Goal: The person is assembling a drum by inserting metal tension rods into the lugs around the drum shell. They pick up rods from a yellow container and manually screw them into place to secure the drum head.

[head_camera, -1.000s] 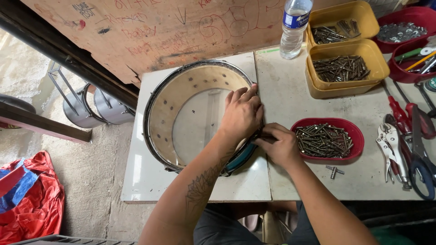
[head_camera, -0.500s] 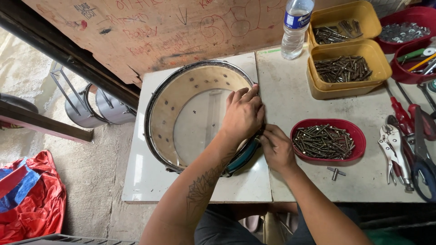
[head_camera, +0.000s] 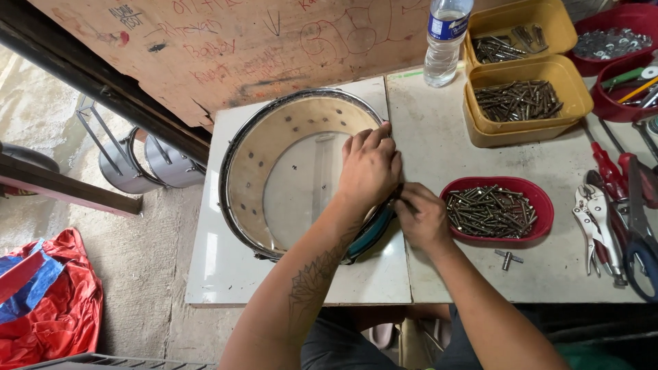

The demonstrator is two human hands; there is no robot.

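A round drum shell (head_camera: 274, 147) with a pale wooden inside and a metal rim lies flat on a white table (head_camera: 226, 274). My left hand (head_camera: 370, 168) rests over the shell's right rim, fingers curled down on it. My right hand (head_camera: 419, 216) is pressed against the outside of that rim, fingers pinched on a small part that is hidden from view. A red oval tray of metal screws (head_camera: 497, 209) lies just right of my right hand. A small metal drum key (head_camera: 508, 258) lies below the tray.
Two yellow tubs of screws (head_camera: 528, 99) and a plastic water bottle (head_camera: 445, 41) stand at the back. Red bowls (head_camera: 606, 41), pliers (head_camera: 596, 226), red-handled tools (head_camera: 610, 168) and blue scissors (head_camera: 641, 253) crowd the right edge. A scribbled wooden board (head_camera: 226, 41) leans behind; red cloth (head_camera: 48, 301) lies on the floor.
My right hand has shifted slightly up along the drum's rim, closer under my left hand. The left hand and drum stay put.
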